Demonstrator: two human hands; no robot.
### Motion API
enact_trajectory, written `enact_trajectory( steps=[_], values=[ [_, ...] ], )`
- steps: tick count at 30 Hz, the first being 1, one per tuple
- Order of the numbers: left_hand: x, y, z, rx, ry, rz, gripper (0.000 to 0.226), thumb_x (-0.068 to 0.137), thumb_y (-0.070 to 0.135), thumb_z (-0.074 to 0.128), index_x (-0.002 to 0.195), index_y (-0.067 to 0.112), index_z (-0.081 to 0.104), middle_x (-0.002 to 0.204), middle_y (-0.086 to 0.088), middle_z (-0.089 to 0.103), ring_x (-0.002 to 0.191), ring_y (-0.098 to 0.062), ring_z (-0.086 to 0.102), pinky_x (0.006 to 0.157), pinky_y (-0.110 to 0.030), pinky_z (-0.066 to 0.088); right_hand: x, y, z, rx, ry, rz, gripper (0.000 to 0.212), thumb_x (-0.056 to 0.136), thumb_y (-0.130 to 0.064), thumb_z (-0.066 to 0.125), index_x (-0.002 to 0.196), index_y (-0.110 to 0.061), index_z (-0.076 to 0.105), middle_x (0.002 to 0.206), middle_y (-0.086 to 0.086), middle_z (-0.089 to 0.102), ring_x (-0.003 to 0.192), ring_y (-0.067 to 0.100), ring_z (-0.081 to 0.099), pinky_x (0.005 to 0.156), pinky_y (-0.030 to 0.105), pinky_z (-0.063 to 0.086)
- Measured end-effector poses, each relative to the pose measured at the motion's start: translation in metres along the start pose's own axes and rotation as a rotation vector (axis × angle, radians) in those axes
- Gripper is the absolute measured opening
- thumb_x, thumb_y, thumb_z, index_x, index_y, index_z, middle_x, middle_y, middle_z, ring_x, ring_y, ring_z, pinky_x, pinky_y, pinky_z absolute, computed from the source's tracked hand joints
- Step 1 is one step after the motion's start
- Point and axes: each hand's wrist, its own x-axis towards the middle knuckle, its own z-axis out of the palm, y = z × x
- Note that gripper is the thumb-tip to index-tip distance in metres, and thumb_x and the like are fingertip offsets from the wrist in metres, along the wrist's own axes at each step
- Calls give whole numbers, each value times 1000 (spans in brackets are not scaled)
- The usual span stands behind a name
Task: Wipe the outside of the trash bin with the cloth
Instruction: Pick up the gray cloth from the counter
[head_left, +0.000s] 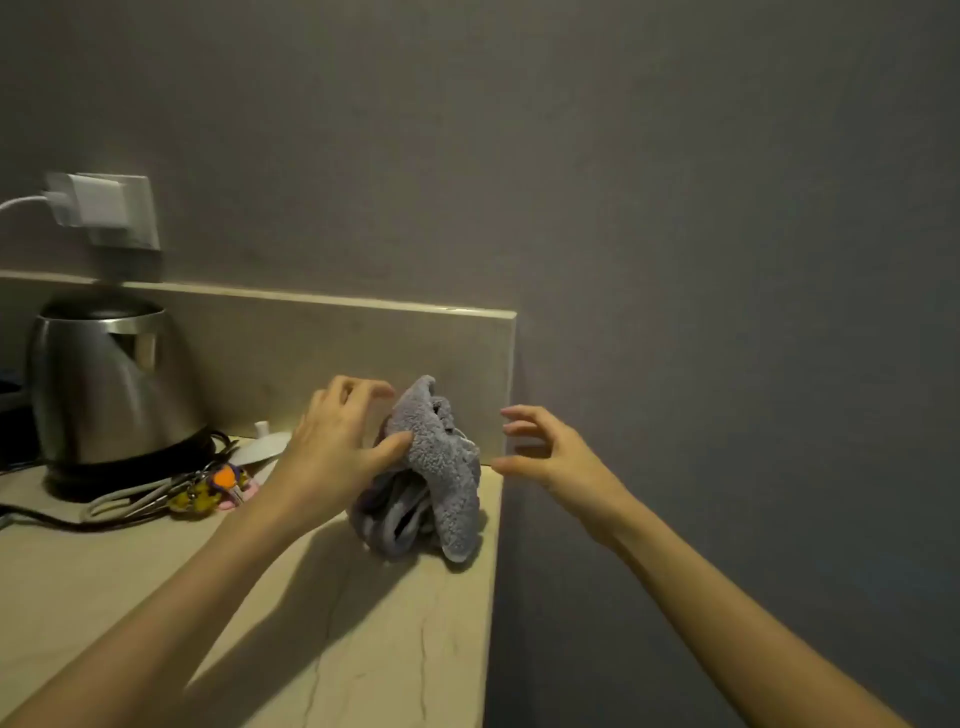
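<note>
A fluffy grey cloth is bunched up near the right end of a beige stone counter, close to the backsplash. My left hand grips its upper part, thumb pressed into the fabric and fingers curled over the top, so the cloth stands lifted in a peak. My right hand hovers just right of the cloth, past the counter's end, fingers spread and curved, touching nothing. No trash bin is in view.
A steel electric kettle stands at the back left on its base, with a dark cord, keys and a colourful keychain beside it. A white charger is plugged into the wall socket. A grey wall meets the counter's right edge.
</note>
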Motion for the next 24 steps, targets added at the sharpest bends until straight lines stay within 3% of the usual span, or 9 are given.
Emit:
enact_trajectory(
  steps=[3,7,9,11,13,15,19,22,24],
  values=[
    [0,-15,0,-155,-113,-123,54,81,48,62,128,27,46,122,4,43,114,-19,43,97,-39,39,8,1,17,-70,-108,14,79,75,-30,77,140,-39,33,144,-4,34,128,11,34,94,30,36],
    [5,-31,-1,-346,-253,-201,44,82,47,63,122,36,50,119,7,51,105,-14,56,84,-30,46,25,3,29,-88,-184,34,94,73,-32,79,146,-41,19,154,-3,20,122,6,24,95,29,29],
    [8,-34,-3,-435,-279,-187,30,83,44,63,112,41,56,113,11,60,100,-7,61,78,-24,48,32,1,31,-100,-233,44,97,73,-29,79,147,-39,16,151,-3,22,121,2,29,93,24,33],
    [12,-35,-3,-478,-287,-170,20,83,39,64,101,45,59,106,14,63,96,-1,62,74,-18,47,39,1,34,-65,-334,48,97,75,-21,78,148,-34,16,145,-5,32,112,-6,45,86,15,44],
    [15,-34,-4,-464,-286,-156,18,83,33,66,94,46,59,102,13,65,92,0,63,73,-18,48,42,3,42,-27,-431,35,93,77,-14,77,147,-30,18,141,-3,45,111,4,57,91,24,51],
    [18,-35,-4,-414,-299,-140,21,82,29,67,91,46,59,99,11,66,90,-3,63,77,-23,50,44,6,52,-30,-458,8,91,76,-12,77,146,-29,21,135,-2,53,117,11,57,99,34,48],
    [16,-37,-7,-197,-272,-91,26,76,26,70,90,43,57,96,11,61,84,-5,60,73,-26,51,44,17,69,-155,-306,-98,78,72,-13,74,138,-28,36,125,-2,60,111,13,60,96,35,49],
    [16,-34,-5,-92,-210,-54,29,72,23,71,96,35,60,98,5,58,85,-10,59,73,-27,48,44,23,76,-250,-151,-172,61,70,-14,70,126,-28,49,108,-3,67,93,13,63,77,20,51],
    [16,-32,-4,-60,-180,-41,31,73,23,70,102,30,61,101,3,58,87,-13,58,74,-27,45,45,23,77,-243,-94,-200,57,70,-13,69,123,-28,52,100,-4,68,86,12,63,70,20,48]
  ],
)
